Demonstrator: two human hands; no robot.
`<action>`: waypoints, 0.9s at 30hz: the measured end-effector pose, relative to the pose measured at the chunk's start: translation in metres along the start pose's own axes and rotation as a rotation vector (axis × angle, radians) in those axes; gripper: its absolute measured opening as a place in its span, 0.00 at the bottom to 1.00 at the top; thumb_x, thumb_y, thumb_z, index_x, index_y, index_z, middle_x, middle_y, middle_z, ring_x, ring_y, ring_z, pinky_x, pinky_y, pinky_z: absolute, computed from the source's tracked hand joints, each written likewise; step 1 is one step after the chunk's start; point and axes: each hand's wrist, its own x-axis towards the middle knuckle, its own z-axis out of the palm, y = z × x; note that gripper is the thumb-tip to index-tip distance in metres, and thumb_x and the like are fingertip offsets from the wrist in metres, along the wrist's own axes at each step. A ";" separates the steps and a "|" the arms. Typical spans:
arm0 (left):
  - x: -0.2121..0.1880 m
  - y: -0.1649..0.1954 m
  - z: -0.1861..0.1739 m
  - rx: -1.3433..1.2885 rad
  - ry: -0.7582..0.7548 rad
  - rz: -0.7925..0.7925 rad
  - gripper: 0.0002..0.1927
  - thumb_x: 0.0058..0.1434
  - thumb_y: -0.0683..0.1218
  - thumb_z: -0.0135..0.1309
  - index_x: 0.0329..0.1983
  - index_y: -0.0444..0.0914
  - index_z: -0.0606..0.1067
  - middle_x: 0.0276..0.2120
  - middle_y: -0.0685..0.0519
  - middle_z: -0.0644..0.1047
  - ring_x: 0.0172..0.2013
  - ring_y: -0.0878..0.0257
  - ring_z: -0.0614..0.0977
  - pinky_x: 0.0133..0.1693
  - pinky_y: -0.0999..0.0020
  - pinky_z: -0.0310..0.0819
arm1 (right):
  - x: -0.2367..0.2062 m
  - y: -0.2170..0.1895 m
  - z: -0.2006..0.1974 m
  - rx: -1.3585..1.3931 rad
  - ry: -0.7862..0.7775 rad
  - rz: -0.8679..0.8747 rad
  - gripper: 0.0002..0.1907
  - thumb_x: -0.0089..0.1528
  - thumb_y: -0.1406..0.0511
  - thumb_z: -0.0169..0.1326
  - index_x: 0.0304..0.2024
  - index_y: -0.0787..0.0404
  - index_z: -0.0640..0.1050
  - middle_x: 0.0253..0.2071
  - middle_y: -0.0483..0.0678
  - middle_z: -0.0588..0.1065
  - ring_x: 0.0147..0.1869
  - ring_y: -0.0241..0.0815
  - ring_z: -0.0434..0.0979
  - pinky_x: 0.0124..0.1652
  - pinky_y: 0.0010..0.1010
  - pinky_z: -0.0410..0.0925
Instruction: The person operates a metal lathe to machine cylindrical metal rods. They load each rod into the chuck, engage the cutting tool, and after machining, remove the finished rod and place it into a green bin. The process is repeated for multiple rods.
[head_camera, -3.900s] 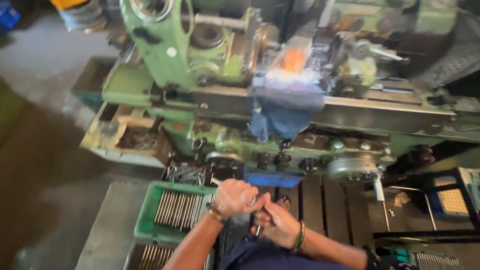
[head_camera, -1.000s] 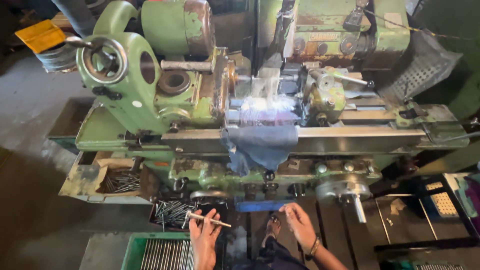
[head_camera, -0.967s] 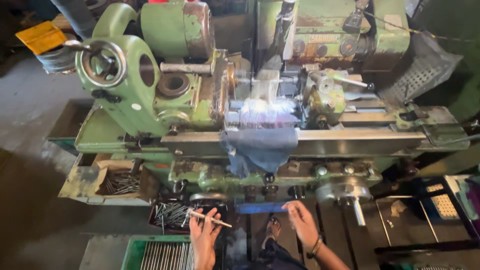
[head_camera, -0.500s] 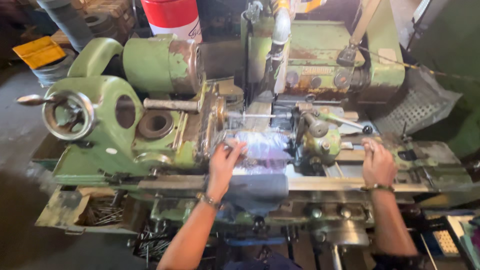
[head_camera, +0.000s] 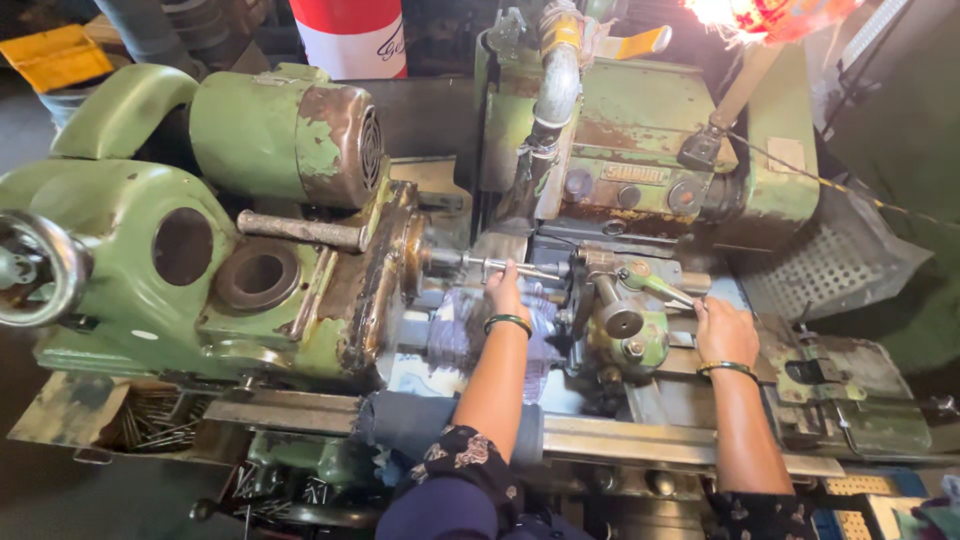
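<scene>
Head view: left hand (head_camera: 507, 292) has moved up from the bins, fingers now gripping the metal rod (head_camera: 505, 266) between the machine's centres; right hand (head_camera: 726, 330) closed on the tailstock lever (head_camera: 660, 287).

place: a machine workshop
main sign: a big green machine tool (head_camera: 300, 250), its paint chipped and rusty, fills the view
drive: a ribbed motor housing (head_camera: 300, 130) sits on top, with a handwheel (head_camera: 35, 268) at the far left edge
work zone: a metal rod (head_camera: 500, 266) lies clamped between two centres, with a lever (head_camera: 655, 288) on the right-hand block
coolant: a hose (head_camera: 550, 110) runs down over the rod
stock: loose metal rods (head_camera: 150, 420) lie in a tray under the machine
lighting: a work lamp (head_camera: 770, 15) glows at the top right
surroundings: a perforated metal guard (head_camera: 830, 270) at the right; a dirty concrete floor (head_camera: 30, 500) below
</scene>
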 end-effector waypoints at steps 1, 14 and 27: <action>0.003 -0.007 0.001 -0.049 0.005 0.030 0.14 0.65 0.51 0.62 0.30 0.39 0.74 0.22 0.65 0.63 0.23 0.73 0.58 0.24 0.70 0.48 | 0.000 0.003 0.003 0.003 0.012 -0.006 0.15 0.70 0.53 0.50 0.47 0.54 0.80 0.47 0.49 0.79 0.49 0.59 0.77 0.48 0.48 0.71; 0.026 -0.027 -0.006 -0.012 0.005 -0.006 0.13 0.63 0.51 0.61 0.37 0.35 0.76 0.33 0.57 0.75 0.35 0.68 0.73 0.39 0.70 0.67 | 0.002 0.010 0.013 0.019 0.006 0.006 0.14 0.72 0.54 0.51 0.50 0.54 0.81 0.47 0.48 0.79 0.51 0.57 0.76 0.49 0.48 0.71; 0.036 -0.036 -0.009 -0.021 -0.008 -0.011 0.14 0.65 0.51 0.61 0.31 0.39 0.72 0.28 0.60 0.71 0.31 0.70 0.67 0.35 0.71 0.60 | 0.000 0.010 0.015 0.011 0.020 0.005 0.15 0.72 0.53 0.51 0.51 0.52 0.81 0.48 0.46 0.78 0.52 0.56 0.76 0.49 0.48 0.71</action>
